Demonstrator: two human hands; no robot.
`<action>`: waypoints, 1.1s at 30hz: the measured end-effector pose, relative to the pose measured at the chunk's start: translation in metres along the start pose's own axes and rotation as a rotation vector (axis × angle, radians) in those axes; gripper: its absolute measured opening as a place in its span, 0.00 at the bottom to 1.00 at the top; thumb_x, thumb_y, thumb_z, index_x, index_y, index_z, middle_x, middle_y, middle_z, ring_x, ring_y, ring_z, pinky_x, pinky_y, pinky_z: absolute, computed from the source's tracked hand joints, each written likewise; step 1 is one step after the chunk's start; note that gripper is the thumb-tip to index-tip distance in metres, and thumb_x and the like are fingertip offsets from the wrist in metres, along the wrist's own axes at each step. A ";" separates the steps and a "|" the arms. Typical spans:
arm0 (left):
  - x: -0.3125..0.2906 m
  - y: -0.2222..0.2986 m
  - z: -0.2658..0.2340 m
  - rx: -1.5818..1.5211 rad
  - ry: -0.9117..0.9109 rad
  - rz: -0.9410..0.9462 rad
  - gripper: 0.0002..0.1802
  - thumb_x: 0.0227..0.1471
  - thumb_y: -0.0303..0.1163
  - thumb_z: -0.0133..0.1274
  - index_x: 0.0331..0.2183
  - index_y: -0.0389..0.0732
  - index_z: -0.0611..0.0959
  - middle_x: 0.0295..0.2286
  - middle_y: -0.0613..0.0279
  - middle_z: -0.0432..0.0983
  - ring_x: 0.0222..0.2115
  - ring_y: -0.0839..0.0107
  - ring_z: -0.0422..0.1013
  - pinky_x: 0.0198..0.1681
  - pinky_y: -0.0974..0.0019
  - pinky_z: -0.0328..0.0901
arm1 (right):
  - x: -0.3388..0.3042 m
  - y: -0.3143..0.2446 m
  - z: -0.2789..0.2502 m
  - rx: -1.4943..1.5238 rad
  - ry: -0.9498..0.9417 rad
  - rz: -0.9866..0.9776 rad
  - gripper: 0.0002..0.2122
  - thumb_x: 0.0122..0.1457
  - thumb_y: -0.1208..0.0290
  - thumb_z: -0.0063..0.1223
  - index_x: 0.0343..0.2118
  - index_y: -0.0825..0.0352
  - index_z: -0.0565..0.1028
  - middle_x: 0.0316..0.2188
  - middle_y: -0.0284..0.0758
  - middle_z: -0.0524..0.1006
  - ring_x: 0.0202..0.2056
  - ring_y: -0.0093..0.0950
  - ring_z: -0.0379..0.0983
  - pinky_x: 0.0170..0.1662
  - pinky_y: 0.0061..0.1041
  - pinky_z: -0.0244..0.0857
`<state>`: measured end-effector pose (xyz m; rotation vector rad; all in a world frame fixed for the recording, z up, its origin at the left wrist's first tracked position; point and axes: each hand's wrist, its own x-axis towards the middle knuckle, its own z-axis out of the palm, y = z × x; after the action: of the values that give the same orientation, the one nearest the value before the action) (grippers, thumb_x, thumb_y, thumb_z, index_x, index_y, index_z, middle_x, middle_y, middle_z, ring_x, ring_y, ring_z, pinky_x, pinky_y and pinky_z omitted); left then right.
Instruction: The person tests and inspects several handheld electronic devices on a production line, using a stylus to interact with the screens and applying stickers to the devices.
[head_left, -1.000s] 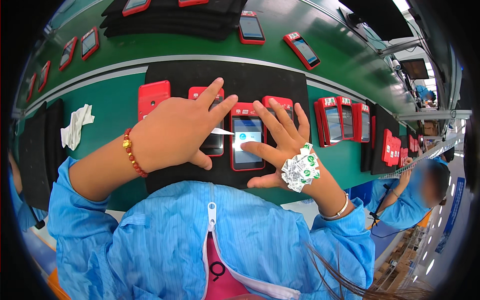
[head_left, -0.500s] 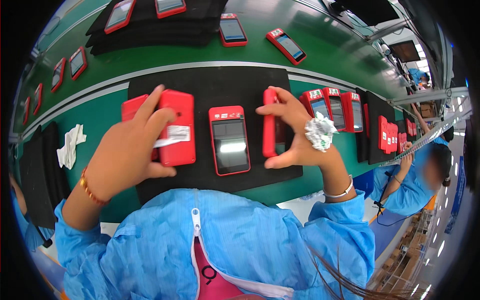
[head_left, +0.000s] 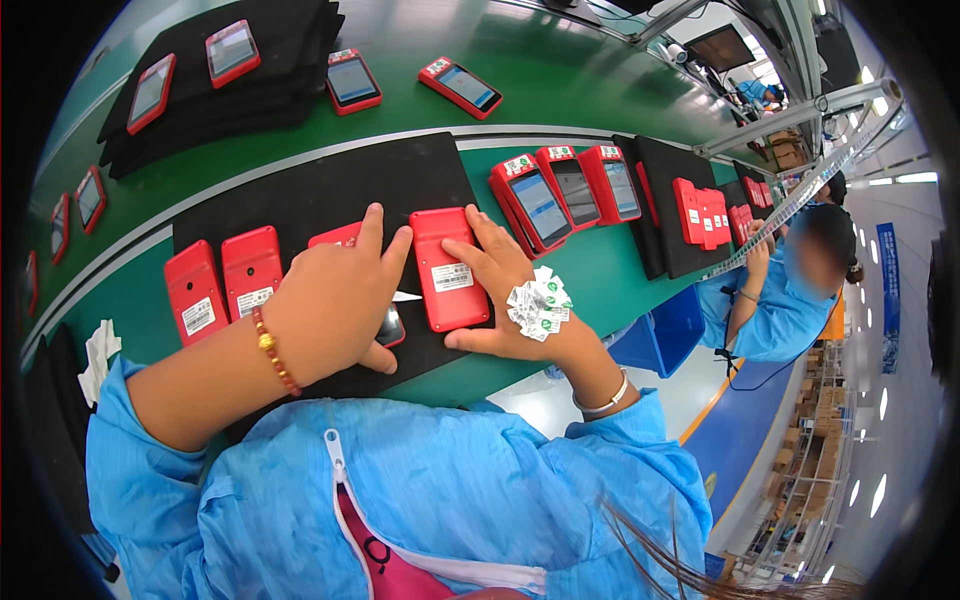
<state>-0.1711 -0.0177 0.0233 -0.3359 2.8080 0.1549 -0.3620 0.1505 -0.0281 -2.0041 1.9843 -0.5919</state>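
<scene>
My right hand (head_left: 500,295) grips a red handheld terminal (head_left: 445,240) by its right side, thumb at the lower corner and fingers over its back. The terminal lies back up on a black mat (head_left: 330,175), with a white label on it. Just left of it, my left hand (head_left: 335,300) covers most of a face-up red terminal (head_left: 390,326). Its index and middle fingers reach forward; the others are tucked underneath, and a pointed white strip (head_left: 406,296) sticks out from there. Two red terminals, one leftmost (head_left: 193,280) and one beside it (head_left: 250,260), lie back up.
Several red terminals (head_left: 535,200) lean together screen up at the right. Farther right, a black mat (head_left: 670,165) carries more red units. Terminals (head_left: 355,80) also lie on the green surface beyond the rail. A blue bin (head_left: 660,335) and a co-worker (head_left: 775,310) are at the right.
The view has swung right. My left hand has let go of a terminal, now back up at the left, and moved over the middle one. The right-hand terminal has turned from its edge to back up.
</scene>
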 end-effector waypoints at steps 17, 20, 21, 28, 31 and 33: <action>-0.049 -0.031 0.030 -0.355 0.448 -0.126 0.44 0.33 0.50 0.76 0.47 0.39 0.72 0.66 0.41 0.53 0.35 0.52 0.78 0.36 0.56 0.73 | -0.036 -0.006 0.025 0.233 0.301 0.373 0.25 0.64 0.55 0.57 0.57 0.69 0.75 0.62 0.55 0.69 0.65 0.51 0.62 0.68 0.46 0.53; -0.082 -0.030 0.028 -0.218 0.246 -0.102 0.37 0.37 0.47 0.74 0.43 0.37 0.74 0.65 0.44 0.57 0.36 0.54 0.78 0.37 0.57 0.73 | -0.039 -0.003 0.026 0.292 0.355 0.381 0.22 0.65 0.59 0.58 0.57 0.69 0.76 0.62 0.51 0.70 0.63 0.46 0.66 0.66 0.42 0.57; -0.084 -0.032 0.032 -0.236 0.318 -0.055 0.29 0.42 0.42 0.71 0.41 0.35 0.76 0.60 0.48 0.64 0.41 0.56 0.76 0.40 0.57 0.73 | -0.034 -0.004 0.027 0.422 0.418 0.409 0.21 0.64 0.64 0.59 0.57 0.70 0.76 0.62 0.50 0.70 0.63 0.42 0.67 0.65 0.39 0.59; -0.050 -0.028 0.043 -0.338 0.460 0.264 0.18 0.48 0.37 0.66 0.37 0.38 0.79 0.48 0.56 0.72 0.43 0.57 0.74 0.42 0.58 0.73 | -0.024 -0.017 0.017 1.233 0.587 0.560 0.30 0.62 0.81 0.53 0.67 0.77 0.60 0.63 0.48 0.69 0.62 0.32 0.67 0.65 0.28 0.60; -0.085 -0.040 0.027 -0.504 0.498 0.038 0.14 0.49 0.36 0.65 0.37 0.43 0.81 0.40 0.58 0.76 0.38 0.57 0.76 0.39 0.58 0.73 | -0.044 -0.021 0.009 1.282 0.499 0.627 0.31 0.59 0.82 0.50 0.67 0.79 0.59 0.63 0.47 0.69 0.61 0.32 0.69 0.64 0.28 0.62; -0.107 -0.075 0.051 -0.461 0.962 -0.247 0.09 0.55 0.31 0.60 0.39 0.44 0.80 0.32 0.55 0.79 0.31 0.51 0.76 0.34 0.57 0.71 | -0.050 -0.022 0.013 1.200 0.377 0.670 0.33 0.57 0.81 0.49 0.67 0.79 0.58 0.63 0.47 0.68 0.62 0.32 0.68 0.65 0.30 0.62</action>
<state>-0.0394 -0.0600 0.0036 -1.1112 3.5798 0.7681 -0.3361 0.1995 -0.0345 -0.5145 1.5998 -1.5262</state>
